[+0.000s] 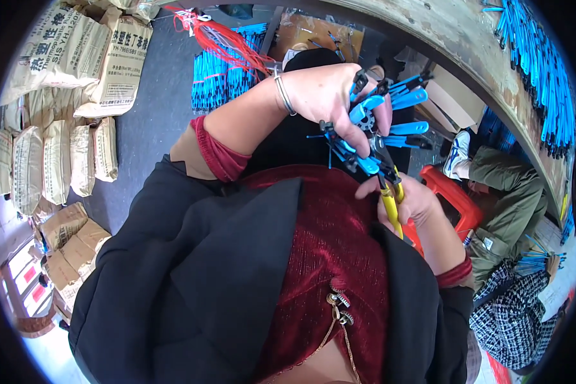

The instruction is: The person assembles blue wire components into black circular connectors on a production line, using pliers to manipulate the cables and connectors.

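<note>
Evidently, the left hand (326,96) is pinching a radial blue-and-black plastic cluster (367,119), the right hand (418,198) gripping yellow-handled metal pliers (390,206), this plier step likely needing careful aim next.

One left hand (326,95), one right hand (417,197), one pair of yellow-handled pliers (389,203), one held cluster of blue strips (408,98); right, one white shoe (457,155); far, one bundle of red strands (227,43); left, perhaps five upright sacks (56,160), blurred rimward.
</note>
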A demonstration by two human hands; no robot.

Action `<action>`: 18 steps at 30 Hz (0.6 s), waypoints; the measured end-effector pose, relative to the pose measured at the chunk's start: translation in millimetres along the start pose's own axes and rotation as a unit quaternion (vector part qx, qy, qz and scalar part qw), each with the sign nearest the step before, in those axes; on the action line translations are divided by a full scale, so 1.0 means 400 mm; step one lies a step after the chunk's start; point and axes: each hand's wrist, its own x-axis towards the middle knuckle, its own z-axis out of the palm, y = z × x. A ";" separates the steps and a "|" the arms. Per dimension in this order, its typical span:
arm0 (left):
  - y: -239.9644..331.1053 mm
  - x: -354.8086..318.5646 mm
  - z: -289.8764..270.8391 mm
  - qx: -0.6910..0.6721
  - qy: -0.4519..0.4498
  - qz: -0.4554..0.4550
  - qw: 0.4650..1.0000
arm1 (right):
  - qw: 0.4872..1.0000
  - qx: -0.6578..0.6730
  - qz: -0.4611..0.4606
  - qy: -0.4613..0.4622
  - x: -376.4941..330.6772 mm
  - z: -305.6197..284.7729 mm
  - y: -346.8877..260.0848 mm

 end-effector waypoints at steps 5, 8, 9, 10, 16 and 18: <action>0.012 -0.013 -0.004 0.039 0.040 -0.017 0.998 | 0.918 -0.279 -0.037 0.280 -0.028 0.103 -0.074; 0.008 -0.011 -0.003 0.046 0.054 -0.043 0.997 | 0.463 -0.788 -0.146 0.380 -0.019 0.131 -0.068; 0.004 -0.009 -0.003 0.048 0.060 -0.054 0.996 | 0.465 -0.787 -0.145 0.379 -0.026 0.130 -0.066; 0.001 -0.009 -0.003 0.051 0.067 -0.066 0.994 | 0.605 -0.668 -0.107 0.419 -0.044 0.125 -0.067; -0.014 0.008 -0.009 0.001 0.036 -0.029 0.999 | 0.971 -0.088 0.066 0.210 -0.047 0.043 -0.040; -0.015 0.004 -0.005 0.029 0.050 0.036 0.998 | 0.969 -0.120 0.065 0.208 -0.035 0.037 -0.042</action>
